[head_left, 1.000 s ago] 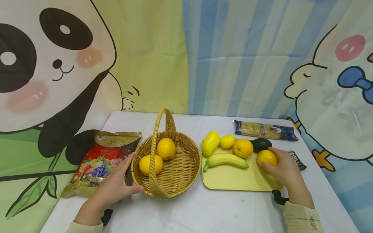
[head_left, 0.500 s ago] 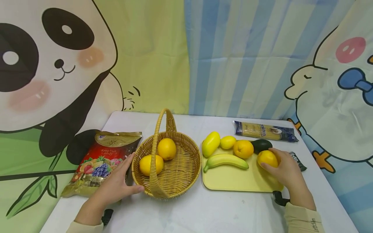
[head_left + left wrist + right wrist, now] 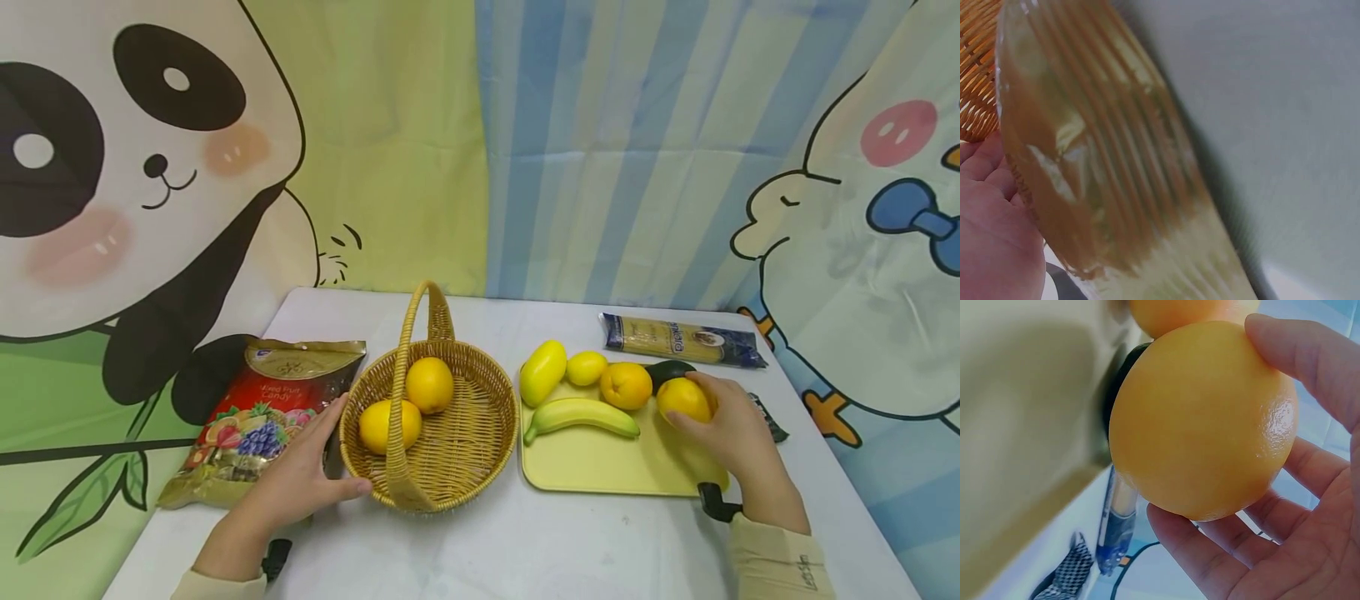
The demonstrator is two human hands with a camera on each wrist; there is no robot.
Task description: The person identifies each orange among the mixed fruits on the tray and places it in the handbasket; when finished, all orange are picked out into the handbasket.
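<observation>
My right hand point(image 3: 731, 425) grips an orange point(image 3: 684, 401) between thumb and fingers, close over the right side of the yellow tray point(image 3: 600, 467). In the right wrist view the same orange point(image 3: 1204, 419) fills the middle, thumb on one side and fingertips on the other. My left hand point(image 3: 300, 475) lies with extended fingers along the left side of the wicker basket point(image 3: 457, 442), its thumb at the rim. Two oranges point(image 3: 428, 385) sit inside the basket under its tall handle. Beside the held orange on the tray are another orange point(image 3: 626, 385) and a dark green avocado point(image 3: 667, 372).
The tray also bears a banana point(image 3: 581, 417), a lemon point(image 3: 586, 367) and a yellow mango-like fruit point(image 3: 543, 372). A candy bag point(image 3: 262, 417) lies left of the basket, partly behind my left hand. Behind the tray lies a pasta packet point(image 3: 682, 340); a small dark packet point(image 3: 768, 417) is at right.
The orange in my right hand has shifted slightly up and left in the head view, now covering more of the avocado. My left hand and the basket have stayed in place.
</observation>
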